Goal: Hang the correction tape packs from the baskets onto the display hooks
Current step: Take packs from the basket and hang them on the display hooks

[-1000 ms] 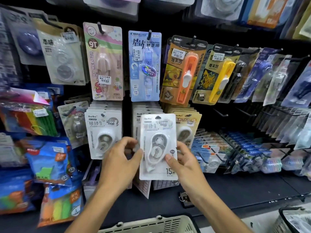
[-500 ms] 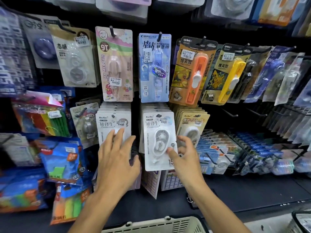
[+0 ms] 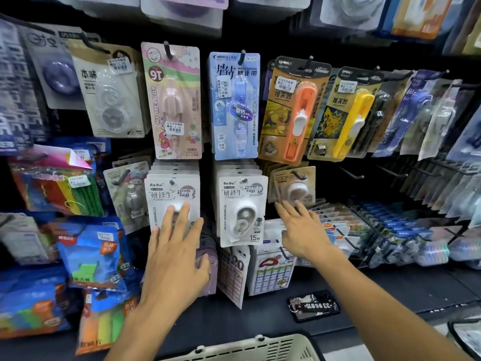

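On hooks mid-wall: white tape packs [image 3: 242, 208], front one hung between two flat, empty hands.
Left hand [image 3: 173, 246] spread flat against neighbouring stack [image 3: 173, 194]; right hand [image 3: 303, 230] open, reaching toward tan pack [image 3: 292, 185]. Likely light, stiff card with slick blister; best pinched at card edges near hole. Dark shelf [image 3: 390, 290] beneath, basket [image 3: 260, 347] rim at bottom, crowded shop wall.
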